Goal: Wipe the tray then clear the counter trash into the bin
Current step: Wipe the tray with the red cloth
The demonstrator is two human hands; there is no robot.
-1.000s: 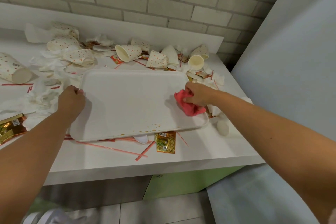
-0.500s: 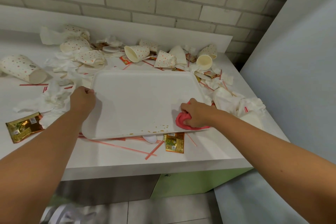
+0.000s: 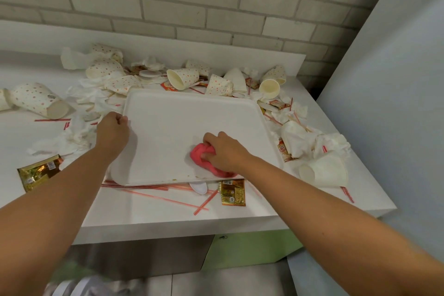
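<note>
A white tray (image 3: pixel 192 122) lies on the white counter (image 3: pixel 156 214), ringed by trash. My left hand (image 3: pixel 113 132) grips the tray's left rim. My right hand (image 3: pixel 225 151) holds a bunched red cloth (image 3: pixel 203 155) pressed onto the tray near its front edge. A few small brown specks (image 3: pixel 174 179) show along the front rim. Dotted paper cups (image 3: pixel 183 78) lie tipped over behind the tray, with crumpled napkins (image 3: pixel 72 137) at left and more cups and napkins (image 3: pixel 324 172) at right. No bin can be made out.
Red straws (image 3: pixel 165 199), a plastic spoon (image 3: pixel 199 187) and gold sauce packets (image 3: pixel 233 192) lie in front of the tray. A brick wall (image 3: pixel 216 7) backs the counter and a grey panel (image 3: pixel 396 103) stands to the right. Below sits a green cabinet front (image 3: pixel 249 247).
My right hand has swept the red cloth from the tray's right side down to the front right corner, then leftward along the front edge. The left hand keeps its grip on the rim.
</note>
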